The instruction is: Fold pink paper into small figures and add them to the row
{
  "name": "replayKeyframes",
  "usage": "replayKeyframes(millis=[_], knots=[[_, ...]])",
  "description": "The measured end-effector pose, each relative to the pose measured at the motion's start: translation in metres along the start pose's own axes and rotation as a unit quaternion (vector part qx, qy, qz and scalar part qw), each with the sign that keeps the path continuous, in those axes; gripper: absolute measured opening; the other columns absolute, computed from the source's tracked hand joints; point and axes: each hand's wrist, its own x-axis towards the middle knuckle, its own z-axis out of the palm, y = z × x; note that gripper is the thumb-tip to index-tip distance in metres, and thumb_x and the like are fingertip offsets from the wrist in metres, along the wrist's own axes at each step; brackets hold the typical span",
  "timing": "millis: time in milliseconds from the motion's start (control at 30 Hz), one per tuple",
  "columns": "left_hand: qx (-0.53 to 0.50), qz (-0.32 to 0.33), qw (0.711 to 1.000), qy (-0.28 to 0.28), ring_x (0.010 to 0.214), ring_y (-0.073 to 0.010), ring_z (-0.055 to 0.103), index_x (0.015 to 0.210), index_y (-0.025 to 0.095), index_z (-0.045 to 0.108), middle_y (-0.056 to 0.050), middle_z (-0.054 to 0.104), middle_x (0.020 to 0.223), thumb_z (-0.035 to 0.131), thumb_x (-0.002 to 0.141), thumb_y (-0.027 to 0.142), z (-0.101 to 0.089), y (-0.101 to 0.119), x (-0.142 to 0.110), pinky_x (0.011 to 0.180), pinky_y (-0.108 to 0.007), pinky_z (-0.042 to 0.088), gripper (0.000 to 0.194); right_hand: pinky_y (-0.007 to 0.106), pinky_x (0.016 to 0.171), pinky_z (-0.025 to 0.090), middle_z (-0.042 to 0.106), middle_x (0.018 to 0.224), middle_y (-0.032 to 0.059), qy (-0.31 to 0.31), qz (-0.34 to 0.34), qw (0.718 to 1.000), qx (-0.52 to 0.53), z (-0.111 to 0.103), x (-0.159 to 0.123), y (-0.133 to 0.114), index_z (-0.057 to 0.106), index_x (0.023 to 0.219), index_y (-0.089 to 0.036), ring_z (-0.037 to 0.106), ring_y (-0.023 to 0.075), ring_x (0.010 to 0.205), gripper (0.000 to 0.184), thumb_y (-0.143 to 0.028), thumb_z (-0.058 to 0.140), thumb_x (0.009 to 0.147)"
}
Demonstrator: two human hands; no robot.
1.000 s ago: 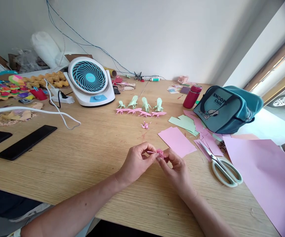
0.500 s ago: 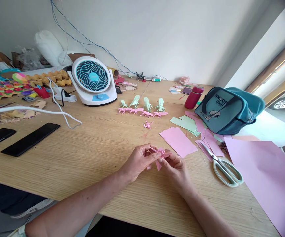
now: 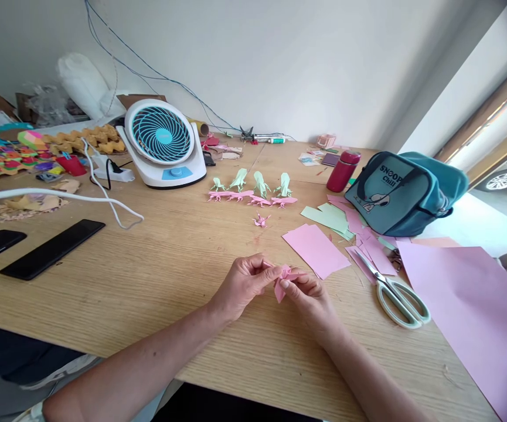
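Observation:
Between both hands, above the front part of the wooden table, is a small folded piece of pink origami paper. My left hand pinches it from the left with thumb and fingertips. From the right, my right hand grips it, thumb pressed on the near side. The fingers hide part of the folds. Beyond the hands lies a small pink origami figure. Behind it stand a row of pink origami insects and several pale green ones.
Pink paper sheets, scissors and a large pink sheet lie to the right. Behind them are a teal bag and a red flask. A fan, a white cable and a black phone are at left.
The left thumb and fingers have shifted slightly on the folded pink paper, whose lower flap now shows turned more toward me. The whole view has moved a little.

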Motion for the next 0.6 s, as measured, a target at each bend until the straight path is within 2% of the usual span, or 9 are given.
replayKeyframes(millis=[100,233,400,600], knots=[[-0.020,0.016,1.000,0.011,0.050,-0.0056,0.038,0.064,0.013,0.060,0.003,0.052,0.054,0.074,0.076,0.044,0.0009,-0.0008,-0.0011,0.046,-0.019,0.027,0.037,0.028,0.073,0.041,0.062,0.067,-0.0023,0.007,0.009,1.000,0.023,0.0018,-0.0010,0.0000,0.070,0.078,-0.023,0.054,0.0133,0.069,0.014,-0.033,0.067,0.088],[-0.046,0.009,0.999,0.001,0.054,-0.0062,0.040,0.066,0.012,0.062,0.002,0.052,0.057,0.072,0.079,0.043,0.0024,-0.0016,-0.0019,0.046,-0.018,0.029,0.035,0.028,0.077,0.043,0.062,0.068,-0.0023,0.011,0.022,0.999,0.037,0.0023,-0.0017,0.0006,0.069,0.076,-0.023,0.056,0.0137,0.072,0.017,-0.035,0.067,0.088],[-0.050,0.004,0.999,0.013,0.051,-0.0055,0.036,0.064,0.013,0.059,0.004,0.043,0.055,0.067,0.082,0.047,0.0019,-0.0039,-0.0032,0.046,-0.018,0.028,0.040,0.031,0.076,0.043,0.064,0.070,-0.0003,0.012,0.027,0.999,0.028,0.0014,-0.0001,-0.0002,0.070,0.076,-0.022,0.058,0.0159,0.073,0.020,-0.038,0.067,0.087],[-0.050,0.008,0.998,0.037,0.053,-0.0058,0.036,0.061,0.013,0.055,0.003,0.044,0.058,0.063,0.084,0.048,0.0002,-0.0081,-0.0016,0.048,-0.019,0.029,0.043,0.032,0.075,0.045,0.065,0.072,0.0007,0.009,0.024,0.999,0.023,0.0047,-0.0005,-0.0009,0.071,0.075,-0.023,0.059,0.0171,0.073,0.019,-0.039,0.069,0.085]])
